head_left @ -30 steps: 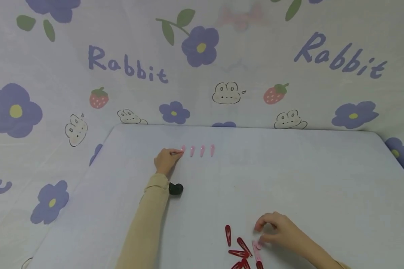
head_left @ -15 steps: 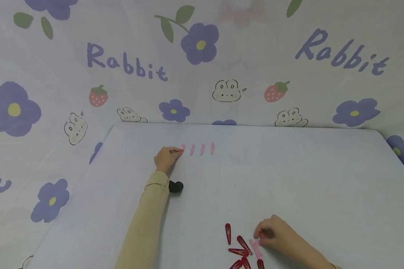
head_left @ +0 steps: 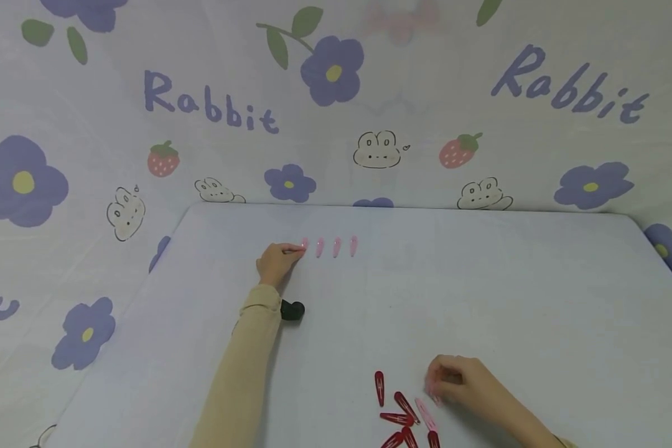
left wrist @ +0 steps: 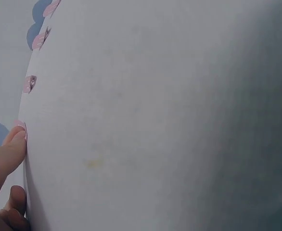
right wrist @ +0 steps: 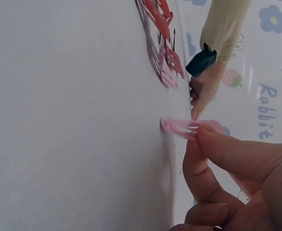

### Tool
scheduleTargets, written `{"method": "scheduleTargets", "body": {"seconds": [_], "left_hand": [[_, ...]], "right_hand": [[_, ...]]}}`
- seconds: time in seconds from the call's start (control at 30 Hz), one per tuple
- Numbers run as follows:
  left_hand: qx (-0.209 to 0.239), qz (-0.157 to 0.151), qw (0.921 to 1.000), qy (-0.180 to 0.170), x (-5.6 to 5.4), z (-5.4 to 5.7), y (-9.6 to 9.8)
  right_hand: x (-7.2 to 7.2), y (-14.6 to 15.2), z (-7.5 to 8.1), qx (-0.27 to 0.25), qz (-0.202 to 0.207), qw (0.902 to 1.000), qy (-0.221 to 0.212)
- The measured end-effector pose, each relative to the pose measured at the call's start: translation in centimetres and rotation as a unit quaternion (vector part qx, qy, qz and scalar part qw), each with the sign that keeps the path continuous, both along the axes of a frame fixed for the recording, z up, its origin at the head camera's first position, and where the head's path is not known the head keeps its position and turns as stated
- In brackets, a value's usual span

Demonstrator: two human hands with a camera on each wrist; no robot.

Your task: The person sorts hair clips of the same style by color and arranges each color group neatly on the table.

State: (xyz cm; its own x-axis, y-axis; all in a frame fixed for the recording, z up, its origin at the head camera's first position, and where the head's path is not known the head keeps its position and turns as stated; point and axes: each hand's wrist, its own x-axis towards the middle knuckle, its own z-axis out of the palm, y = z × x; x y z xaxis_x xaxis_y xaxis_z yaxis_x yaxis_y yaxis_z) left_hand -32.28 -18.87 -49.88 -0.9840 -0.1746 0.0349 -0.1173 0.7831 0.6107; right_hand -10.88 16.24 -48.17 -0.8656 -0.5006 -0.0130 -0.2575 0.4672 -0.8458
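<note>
At the far left of the table my left hand holds the near end of a pink snap hair clip between thumb and fingers. Three more pink hair clips continue the row to its right, all standing lengthwise to the viewer. Lower right, my right hand pinches another pink hair clip between thumb and forefinger. In the right wrist view its free end points at the white tabletop. Beside that hand lies one more pink hair clip, among several dark red hair clips.
The white table has its far edge against a cloth printed with flowers, strawberries and "Rabbit". A dark wrist-worn device sticks out from the left sleeve. Red clips run past the bottom of the head view.
My right hand has come down to the overlapping pink clips, gripped one and drawn it off the other. My left hand has stayed at the row's left end.
</note>
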Motion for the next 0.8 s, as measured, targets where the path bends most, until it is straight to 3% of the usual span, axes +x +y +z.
{"method": "scheduleTargets", "body": {"seconds": [0.07,0.3,0.4,0.57,0.8], "left_hand": [[0.002,0.000,1.0000,0.000,0.0,0.0,0.0],[0.002,0.001,1.0000,-0.002,0.2,0.1,0.1],[0.006,-0.002,1.0000,-0.005,0.3,0.2,0.0],[0.015,-0.006,0.9997,-0.017,0.4,0.2,0.0],[0.006,-0.010,0.9999,-0.006,0.1,0.1,-0.2]], "right_hand": [[0.1,0.0,-0.1,-0.013,-0.006,0.9999,-0.005],[0.0,0.0,-0.5,-0.019,0.015,0.9977,0.063],[-0.2,-0.2,-0.5,-0.008,0.017,0.9973,0.072],[-0.3,-0.4,-0.2,0.010,0.003,0.9977,0.067],[-1.3,-0.2,0.1,-0.014,0.003,0.9996,0.024]]}}
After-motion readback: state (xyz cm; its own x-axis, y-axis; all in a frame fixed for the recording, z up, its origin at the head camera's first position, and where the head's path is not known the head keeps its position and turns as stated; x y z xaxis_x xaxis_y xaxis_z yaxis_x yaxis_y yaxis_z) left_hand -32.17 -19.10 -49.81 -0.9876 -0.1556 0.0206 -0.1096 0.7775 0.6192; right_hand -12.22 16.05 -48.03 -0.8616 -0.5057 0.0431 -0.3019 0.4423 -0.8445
